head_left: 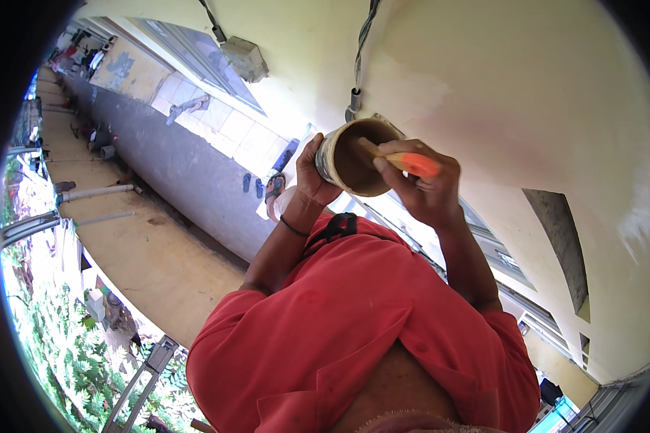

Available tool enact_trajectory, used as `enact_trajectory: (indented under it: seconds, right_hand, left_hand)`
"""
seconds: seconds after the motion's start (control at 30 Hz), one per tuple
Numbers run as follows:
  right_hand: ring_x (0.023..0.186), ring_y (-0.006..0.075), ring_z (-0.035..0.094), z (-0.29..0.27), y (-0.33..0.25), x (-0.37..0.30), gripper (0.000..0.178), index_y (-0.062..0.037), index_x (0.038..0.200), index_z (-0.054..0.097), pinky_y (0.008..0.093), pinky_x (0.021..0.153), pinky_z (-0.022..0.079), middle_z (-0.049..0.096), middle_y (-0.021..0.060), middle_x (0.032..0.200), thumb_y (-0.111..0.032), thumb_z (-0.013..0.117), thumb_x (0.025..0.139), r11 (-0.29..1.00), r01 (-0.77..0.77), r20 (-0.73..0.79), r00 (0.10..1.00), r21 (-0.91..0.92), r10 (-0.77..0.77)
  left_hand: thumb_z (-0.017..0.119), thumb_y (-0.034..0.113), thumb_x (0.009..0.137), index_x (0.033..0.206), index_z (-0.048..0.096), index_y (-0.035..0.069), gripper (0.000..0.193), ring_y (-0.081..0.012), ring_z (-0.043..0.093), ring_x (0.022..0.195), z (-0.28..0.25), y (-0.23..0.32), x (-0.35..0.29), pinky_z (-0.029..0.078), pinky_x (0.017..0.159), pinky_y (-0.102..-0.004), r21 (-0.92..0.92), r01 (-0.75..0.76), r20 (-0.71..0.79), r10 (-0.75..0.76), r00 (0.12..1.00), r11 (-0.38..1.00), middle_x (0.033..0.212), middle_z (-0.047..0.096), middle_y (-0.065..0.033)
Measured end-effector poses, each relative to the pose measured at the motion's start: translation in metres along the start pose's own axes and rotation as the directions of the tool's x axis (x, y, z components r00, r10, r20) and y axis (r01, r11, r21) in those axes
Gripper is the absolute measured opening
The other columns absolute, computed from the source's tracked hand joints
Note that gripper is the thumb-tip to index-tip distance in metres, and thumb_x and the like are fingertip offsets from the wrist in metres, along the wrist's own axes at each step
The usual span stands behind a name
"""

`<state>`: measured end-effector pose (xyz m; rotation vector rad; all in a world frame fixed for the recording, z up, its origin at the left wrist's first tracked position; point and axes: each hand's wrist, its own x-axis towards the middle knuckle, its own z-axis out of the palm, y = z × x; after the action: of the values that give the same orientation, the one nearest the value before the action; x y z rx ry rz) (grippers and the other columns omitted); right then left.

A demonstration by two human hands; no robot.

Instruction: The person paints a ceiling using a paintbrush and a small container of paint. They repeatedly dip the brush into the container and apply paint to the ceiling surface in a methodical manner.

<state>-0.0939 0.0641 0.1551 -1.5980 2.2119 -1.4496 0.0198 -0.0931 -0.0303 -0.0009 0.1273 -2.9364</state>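
Note:
My left hand (313,175) is wrapped round the side of a small tub (328,156), which is tipped so that its mouth shows. The inside looks brownish and its pale rim is stained. A paintbrush (417,164) with an orange and tan handle is in my right hand (435,189), gripped over the tub's right edge. The brush's front end reaches into the mouth; its bristles are hard to make out. Whether the tub holds paint cannot be seen clearly.
A cream wall (498,94) rises ahead, with a dangling cable (361,54), a grey box (245,59) and a dark recess (562,238). Along the left runs a grey walkway (188,162) beside a low wall (148,260). Sandals (253,185) lie near my foot.

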Motion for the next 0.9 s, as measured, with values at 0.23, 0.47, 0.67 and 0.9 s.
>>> enact_trajectory:
  seconds: [0.23,0.47,0.67,0.9]
  right_hand:
    - [0.079,0.0177,0.079,-0.003,0.002,-0.006,0.010,-0.0043,0.102,0.080,0.0306,0.069,0.062,0.082,0.0047,0.100,-0.007,0.085,0.094,0.998,-0.054,-0.026,0.998,0.040,0.055]
    - [0.088,0.0159,0.078,-0.021,-0.006,-0.009,0.015,0.0009,0.108,0.079,0.0294,0.074,0.061,0.082,0.0095,0.102,-0.002,0.084,0.094,0.978,0.002,-0.212,0.976,0.207,0.043]
    - [0.085,0.0165,0.078,-0.019,0.003,-0.013,0.015,-0.0001,0.104,0.079,0.0293,0.073,0.060,0.081,0.0097,0.099,-0.006,0.086,0.093,0.994,0.082,-0.177,0.982,0.070,-0.068]
    - [0.084,0.0217,0.075,-0.026,0.006,-0.027,0.016,0.0062,0.107,0.073,0.0324,0.068,0.062,0.077,0.0182,0.108,-0.001,0.081,0.096,0.846,-0.178,-0.321,0.870,0.502,0.374]
  left_hand:
    - [0.058,0.046,0.110,0.145,0.064,-0.001,0.060,-0.0368,0.068,0.133,-0.005,0.001,-0.004,0.052,0.117,-0.0572,-0.017,-0.014,-0.008,0.014,1.000,1.000,0.142,0.071,-0.0221]
    - [0.055,0.051,0.110,0.150,0.061,0.000,0.066,-0.0411,0.062,0.140,0.000,0.000,0.001,0.049,0.119,-0.0641,-0.145,0.033,0.124,-0.015,0.992,0.989,0.150,0.065,-0.0229]
    - [0.051,0.053,0.111,0.154,0.057,0.000,0.069,-0.0414,0.058,0.145,-0.002,-0.005,0.005,0.044,0.123,-0.0631,-0.087,0.051,0.114,-0.041,0.993,0.995,0.153,0.063,-0.0225]
    - [0.052,0.053,0.110,0.153,0.060,0.006,0.065,-0.0393,0.057,0.145,0.003,-0.009,0.010,0.044,0.122,-0.0634,0.041,0.059,-0.053,-0.057,0.997,0.997,0.155,0.063,-0.0179]
